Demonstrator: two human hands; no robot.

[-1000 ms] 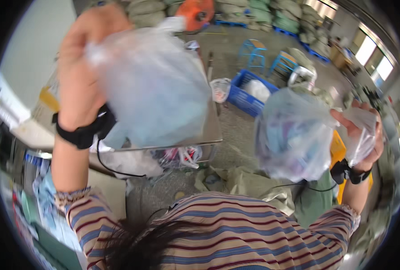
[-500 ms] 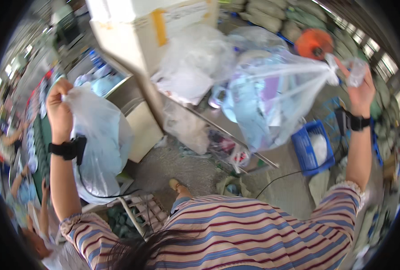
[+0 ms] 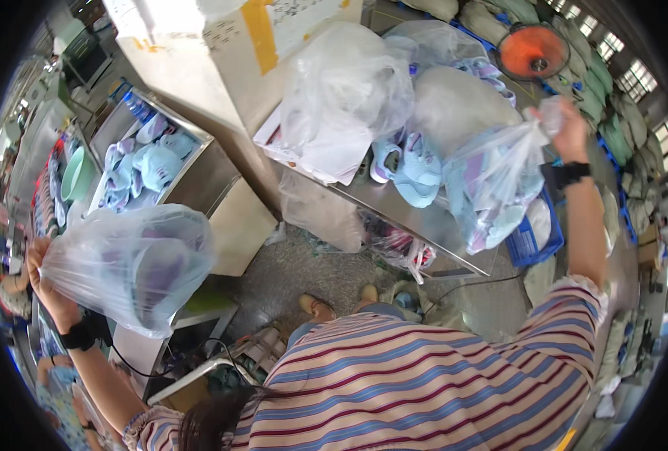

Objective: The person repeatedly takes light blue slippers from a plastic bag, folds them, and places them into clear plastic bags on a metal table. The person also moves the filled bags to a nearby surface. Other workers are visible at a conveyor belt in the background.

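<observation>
My left fingers (image 3: pixel 36 263) gripped filled bag (image 3: pixel 135 267), 9 o'clock; right fingers (image 3: pixel 568 114) held second bag (image 3: pixel 492 180) by bunched neck, 2 o'clock. Both filled; blue shoes (image 3: pixel 157 167), 10 o'clock, lay unbagged.

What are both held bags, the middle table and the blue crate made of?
Left bag in the left hand, right bag in the right hand: likely thin plastic film, slightly glossy; translucent, creased. Middle table: probably sheet metal, satin; grey sheen, thin edge. Blue crate: likely rigid plastic, finish unclear; even colour, stiff walls.
</observation>
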